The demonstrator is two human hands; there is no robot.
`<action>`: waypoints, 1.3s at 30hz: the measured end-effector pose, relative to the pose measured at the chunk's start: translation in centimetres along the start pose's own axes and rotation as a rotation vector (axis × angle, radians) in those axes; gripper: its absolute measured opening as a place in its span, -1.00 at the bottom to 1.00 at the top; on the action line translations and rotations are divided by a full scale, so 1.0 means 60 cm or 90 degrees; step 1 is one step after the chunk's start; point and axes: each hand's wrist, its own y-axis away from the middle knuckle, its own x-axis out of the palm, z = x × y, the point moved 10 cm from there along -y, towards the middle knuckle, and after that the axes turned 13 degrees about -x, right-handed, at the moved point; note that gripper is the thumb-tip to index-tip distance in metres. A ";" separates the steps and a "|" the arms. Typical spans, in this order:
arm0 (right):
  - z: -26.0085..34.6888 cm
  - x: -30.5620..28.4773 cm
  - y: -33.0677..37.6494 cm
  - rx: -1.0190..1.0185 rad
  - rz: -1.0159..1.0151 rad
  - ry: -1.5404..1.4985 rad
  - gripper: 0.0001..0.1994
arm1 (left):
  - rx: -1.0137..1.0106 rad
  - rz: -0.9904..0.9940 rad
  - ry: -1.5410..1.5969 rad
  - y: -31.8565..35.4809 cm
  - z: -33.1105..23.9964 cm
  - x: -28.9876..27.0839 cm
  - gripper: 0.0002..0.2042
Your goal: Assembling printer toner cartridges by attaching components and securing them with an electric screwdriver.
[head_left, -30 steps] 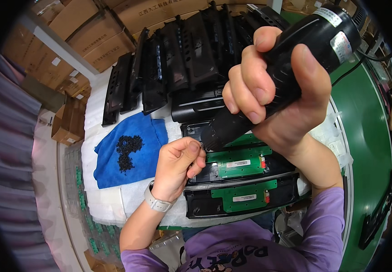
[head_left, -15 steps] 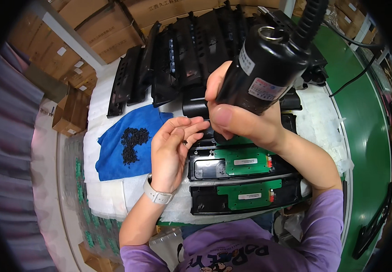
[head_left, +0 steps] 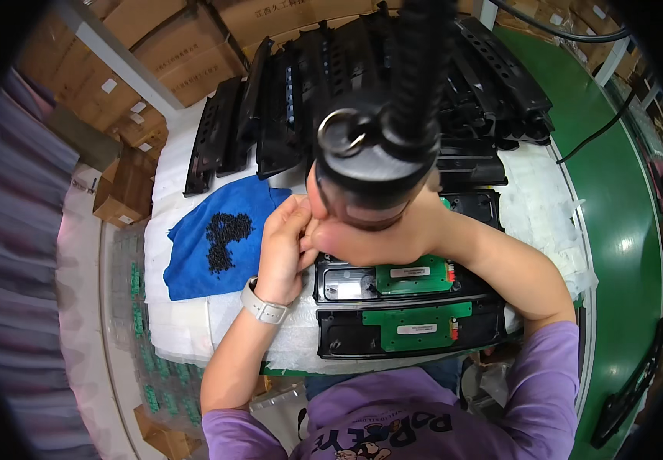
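My right hand (head_left: 393,241) is wrapped around a black electric screwdriver (head_left: 377,172), held upright with its hanging ring and ribbed cable on top. The tool's tip is hidden beneath the hand. My left hand (head_left: 279,241) has its fingers bent together against the right hand's fingers; whatever they pinch cannot be made out. Below both hands lies a row of long black plastic housings (head_left: 339,331) with green circuit boards (head_left: 377,318) in them. Left of my left hand, a pile of small black screws (head_left: 228,230) rests on a blue cloth (head_left: 190,264).
Several long black plastic parts (head_left: 278,115) are stacked along the far side of the white-covered table (head_left: 534,207). Cardboard boxes (head_left: 186,69) stand behind and to the left. A green surface (head_left: 626,245) runs along the right, with a black cable (head_left: 603,136) hanging over it.
The screwdriver has swung from a tilt toward the upper right to upright, moving left and nearer. My left fingers have closed in and now meet my right hand.
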 end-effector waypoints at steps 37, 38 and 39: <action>0.111 -0.069 -0.013 -0.115 -0.100 -0.122 -0.59 | 0.022 0.200 0.012 0.032 -0.003 0.056 -0.84; 0.106 -0.075 -0.009 -0.101 -0.150 -0.172 -0.59 | 0.023 0.191 0.008 0.031 -0.004 0.054 -0.84; 0.099 -0.080 -0.006 -0.086 -0.198 -0.223 -0.59 | 0.025 0.180 0.004 0.032 -0.005 0.050 -0.83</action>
